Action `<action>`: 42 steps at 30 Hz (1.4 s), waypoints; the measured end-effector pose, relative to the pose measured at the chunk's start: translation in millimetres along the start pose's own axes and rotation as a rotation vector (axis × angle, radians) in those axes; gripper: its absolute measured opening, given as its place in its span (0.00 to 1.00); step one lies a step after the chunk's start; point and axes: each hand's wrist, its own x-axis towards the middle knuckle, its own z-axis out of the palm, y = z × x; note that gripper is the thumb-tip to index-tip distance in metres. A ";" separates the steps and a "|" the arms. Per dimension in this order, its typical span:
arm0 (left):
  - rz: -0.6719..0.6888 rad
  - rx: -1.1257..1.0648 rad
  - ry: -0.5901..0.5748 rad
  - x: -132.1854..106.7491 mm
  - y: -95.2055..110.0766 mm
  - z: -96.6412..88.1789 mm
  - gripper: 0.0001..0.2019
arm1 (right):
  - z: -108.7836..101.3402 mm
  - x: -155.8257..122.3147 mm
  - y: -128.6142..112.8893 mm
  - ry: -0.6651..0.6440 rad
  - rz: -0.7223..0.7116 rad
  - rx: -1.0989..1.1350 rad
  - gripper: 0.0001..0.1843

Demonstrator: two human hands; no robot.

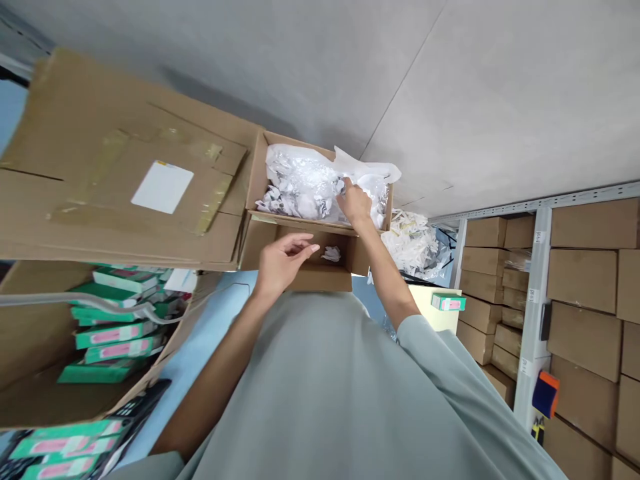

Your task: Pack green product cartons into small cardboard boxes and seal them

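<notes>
An upright cardboard box (257,175) holds crumpled white paper (305,193) and clear plastic wrap. Into that filling reaches my right hand (356,202), fingers curled and closed on a bit of crumpled paper, their tips partly hidden. Nearer to me, a smaller open carton (320,279) has one wad of white paper (331,253) on its bottom. My left hand (287,263) hovers over the left side of this carton, fingers stretched out and thumb apart, with nothing in it.
Flattened cardboard (215,193) with a white label lies at left. Below it, a large box (30,333) holds several green-and-white packets (117,333). Paper scraps (413,240) are heaped at right, near a single green packet (449,303). Shelves with brown boxes (583,280) stand far right.
</notes>
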 end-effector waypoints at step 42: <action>0.165 0.028 -0.125 0.8 -7.2 -24.1 0.26 | -48.5 59.8 31.0 0.351 -0.166 0.042 0.17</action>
